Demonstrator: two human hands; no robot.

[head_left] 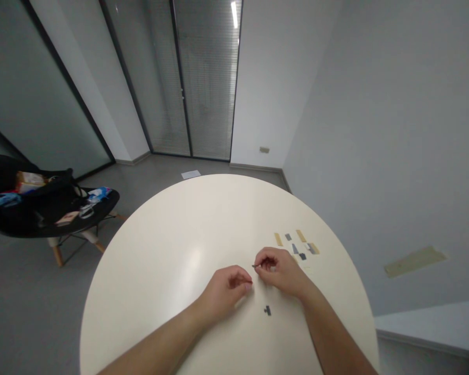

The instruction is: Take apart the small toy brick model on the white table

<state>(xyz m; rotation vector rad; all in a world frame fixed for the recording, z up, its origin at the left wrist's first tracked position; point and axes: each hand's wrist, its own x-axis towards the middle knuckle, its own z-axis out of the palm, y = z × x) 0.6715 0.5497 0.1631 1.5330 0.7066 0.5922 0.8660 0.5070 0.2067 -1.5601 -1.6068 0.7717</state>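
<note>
My right hand (279,270) is closed in a pinch over the right half of the round table, with a small dark grey piece (254,266) showing at its fingertips. To its left, my left hand (227,290) has its thumb and fingers pressed together. Whatever its fingertips hold, if anything, is too small to make out. The two hands are close but apart. Below them lies a small dark grey block-like piece (268,311) with a knob on its left side. Past my right hand lie several small flat pieces, among them a tan strip (278,239) and a grey wedge (295,249).
The round cream table (152,250) fills the middle of the view. At the left stands a black chair (109,200) with a dark bag (54,195) and small packages on it. Glass doors (207,78) are behind the table, and a white wall (394,130) rises at the right.
</note>
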